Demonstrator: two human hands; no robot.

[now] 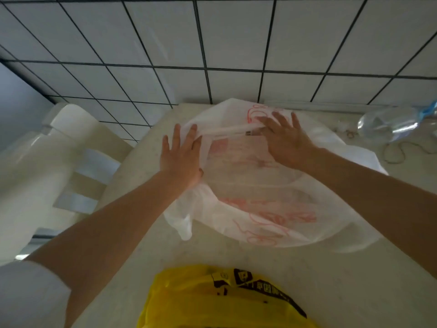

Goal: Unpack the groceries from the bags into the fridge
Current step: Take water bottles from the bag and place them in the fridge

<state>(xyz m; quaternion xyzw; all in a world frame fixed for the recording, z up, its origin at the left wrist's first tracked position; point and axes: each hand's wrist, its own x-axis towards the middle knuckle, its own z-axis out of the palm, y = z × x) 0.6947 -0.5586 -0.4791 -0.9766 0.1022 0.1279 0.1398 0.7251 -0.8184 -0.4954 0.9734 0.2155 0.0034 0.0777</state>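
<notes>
Both hands lie flat on a white plastic bag (255, 197) with red print, which is spread out on the pale desk (331, 280) close to the tiled wall (165, 43). The left hand (181, 157) presses on the bag's left edge with fingers straight and spread, and the right hand (286, 140) rests palm down near its far end, fingers likewise straight, gripping nothing. Between the two hands a fold or rolled rim of the bag runs as a pale ridge. The bag looks limp and nearly flat, so it seems to be emptied and is being smoothed or folded; whether anything thin is left inside cannot be told through the plastic. A yellow bag (224, 301) with dark print sits at the near edge of the desk, just below the white one, and looks bulkier, so it probably holds groceries to unpack. The fridge is not in view, so how much has gone into it cannot be judged. To the right, near the wall, a clear plastic bottle (387, 126) with a blue cap lies on its side, with a thin cord (392, 152) looped beside it. A white plastic chair (47, 162) stands left of the desk. Nothing blocks the hands; the yellow bag lies near the person's body.
</notes>
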